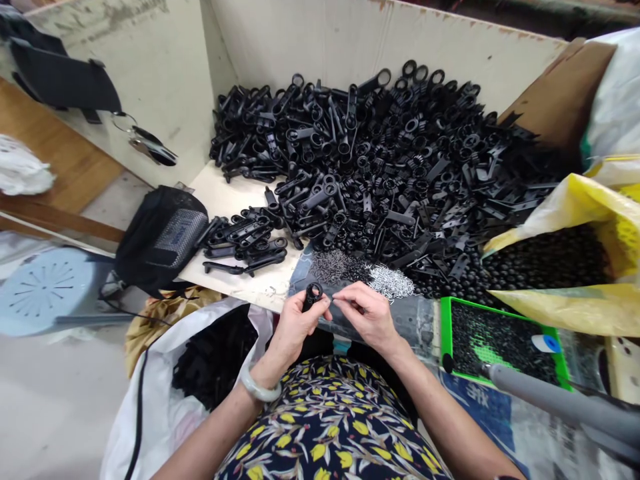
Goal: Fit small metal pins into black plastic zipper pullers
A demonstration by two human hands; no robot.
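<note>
Low in front of my body, my left hand (296,320) is closed round a black plastic part with a ring-shaped end (314,292). My right hand (367,315) is just to its right, thumb and forefinger pinched together near the ring; whatever they hold is too small to name. Just beyond both hands lie a heap of small silvery pins (391,281) and a heap of small dark brownish pieces (330,267). Behind them rises a large pile of black plastic parts (360,160), many with ring ends.
At right are a green tray (447,333) with small black pieces, a grey tube (545,390) and a yellow bag (565,310) of black beads. A black mesh pouch (160,233) and a white sack (145,413) stand at left. Pale boards (320,40) wall the back.
</note>
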